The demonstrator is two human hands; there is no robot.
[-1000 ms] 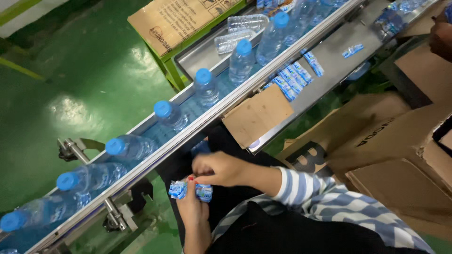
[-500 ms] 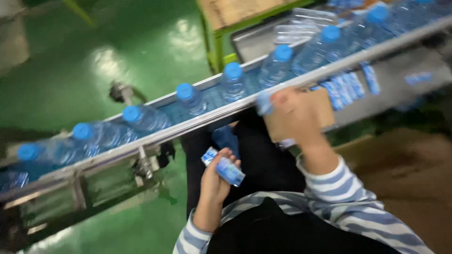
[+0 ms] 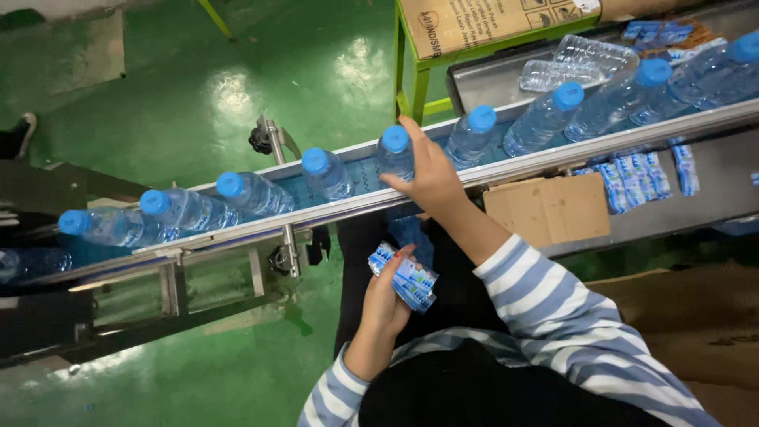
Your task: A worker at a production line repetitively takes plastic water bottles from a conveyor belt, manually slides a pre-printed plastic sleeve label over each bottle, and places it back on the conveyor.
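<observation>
Conveyor belt: runs slantwise, carrying a row of clear, blue-capped water bottles. Cardboard sheet: on the steel shelf just beside the conveyor's near edge. Right hand: fingers partly spread, touching the water bottle at mid-conveyor. Left hand: closed around a stack of blue-and-white labels, near the conveyor's near rail.

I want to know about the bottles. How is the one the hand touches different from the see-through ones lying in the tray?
The touched bottle stands upright on the belt; the tray bottles lie on their sides. The touched one has a blue cap; no caps show on the tray ones. The right hand touches only the belt one. Both kinds are clear plastic.
</observation>
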